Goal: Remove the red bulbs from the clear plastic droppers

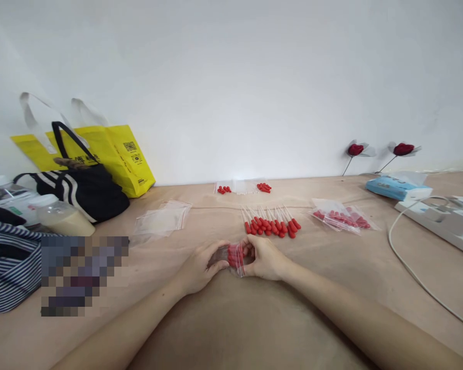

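Observation:
Low over the table, a small clear zip bag [235, 255] with red-tipped sticks inside is held between my two hands. My left hand [201, 264] grips its left end, thumb and fingers closed around it. At the red-striped zip edge, the thumb and fingers of my right hand [265, 258] pinch the other end. Just beyond lie several loose white sticks with red tips [270, 226], tips toward me. To their right is a pile of filled zip bags [343, 218]. Flat zip bags [164, 220] are stacked to the left.
Against the wall, another bag of red-tipped sticks [243, 186] lies flat. On the left stand a yellow bag [135, 164], a black bag [96, 190] and a jar [67, 218]. A tissue pack [397, 188], power strip [443, 226] and white cable [405, 262] are on the right.

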### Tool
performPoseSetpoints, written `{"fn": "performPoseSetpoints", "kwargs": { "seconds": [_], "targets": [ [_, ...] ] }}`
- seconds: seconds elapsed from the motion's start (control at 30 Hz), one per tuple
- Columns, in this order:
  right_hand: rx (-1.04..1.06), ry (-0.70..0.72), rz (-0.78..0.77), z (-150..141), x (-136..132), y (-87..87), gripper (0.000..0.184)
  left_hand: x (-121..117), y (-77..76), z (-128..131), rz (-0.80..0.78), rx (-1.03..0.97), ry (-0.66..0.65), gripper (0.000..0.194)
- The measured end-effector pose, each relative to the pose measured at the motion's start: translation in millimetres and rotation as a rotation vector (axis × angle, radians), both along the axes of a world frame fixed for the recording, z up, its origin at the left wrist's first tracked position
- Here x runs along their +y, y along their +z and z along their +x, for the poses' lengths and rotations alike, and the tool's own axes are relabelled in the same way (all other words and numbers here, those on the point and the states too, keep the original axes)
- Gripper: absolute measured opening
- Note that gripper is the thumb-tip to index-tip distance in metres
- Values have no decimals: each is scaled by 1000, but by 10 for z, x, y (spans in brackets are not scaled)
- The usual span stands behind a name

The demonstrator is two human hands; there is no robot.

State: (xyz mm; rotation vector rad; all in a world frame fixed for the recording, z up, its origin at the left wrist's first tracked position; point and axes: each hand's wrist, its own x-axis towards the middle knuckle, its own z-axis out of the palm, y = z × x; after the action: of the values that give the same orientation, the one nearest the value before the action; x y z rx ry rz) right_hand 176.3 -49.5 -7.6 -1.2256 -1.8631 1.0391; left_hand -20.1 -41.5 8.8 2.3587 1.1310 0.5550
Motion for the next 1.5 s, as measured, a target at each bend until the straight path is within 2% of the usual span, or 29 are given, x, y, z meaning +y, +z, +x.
{"fn": "performPoseSetpoints", "kwargs": {
  "seconds": [0.3,0.43,0.53,0.63,0.73,0.8,0.93,1.0,1.1,1.23,1.37,1.43,1.5],
  "targets": [
    [20,68,81,9,-48,73,30,3,-8,0,-11,-21,5,31],
    [18,66,78,-7,-33,32,31,7,1,4,-12,-30,-16,29],
    [59,28,61,-6,-15,-10,20,15,11,2,-11,-29,-16,29],
    [163,-8,-39,26,-7,-21,16,35,12,-19,-21,-23,-17,27],
    [334,-16,-230,85,-9,10,21,61,11,-59,-35,-7,-4,27],
    [466,-41,-300,124,-14,42,25,76,16,-89,-37,10,15,28],
    [618,-45,-343,139,-24,74,32,91,24,-125,-26,13,31,28],
    [624,-50,-350,119,-19,66,32,94,19,-128,-22,7,34,29],
    [594,-138,-348,134,18,82,28,98,5,-126,-18,1,37,29],
    [503,-271,-277,365,109,273,22,90,26,-138,-15,-3,32,31],
    [380,-380,-147,623,158,500,17,62,116,-148,-32,-9,1,33],
    [350,-439,-22,629,156,525,16,59,175,-104,33,-62,76,34],
    [294,-461,181,539,142,484,14,82,237,-3,34,-133,192,33]
  ]
}}
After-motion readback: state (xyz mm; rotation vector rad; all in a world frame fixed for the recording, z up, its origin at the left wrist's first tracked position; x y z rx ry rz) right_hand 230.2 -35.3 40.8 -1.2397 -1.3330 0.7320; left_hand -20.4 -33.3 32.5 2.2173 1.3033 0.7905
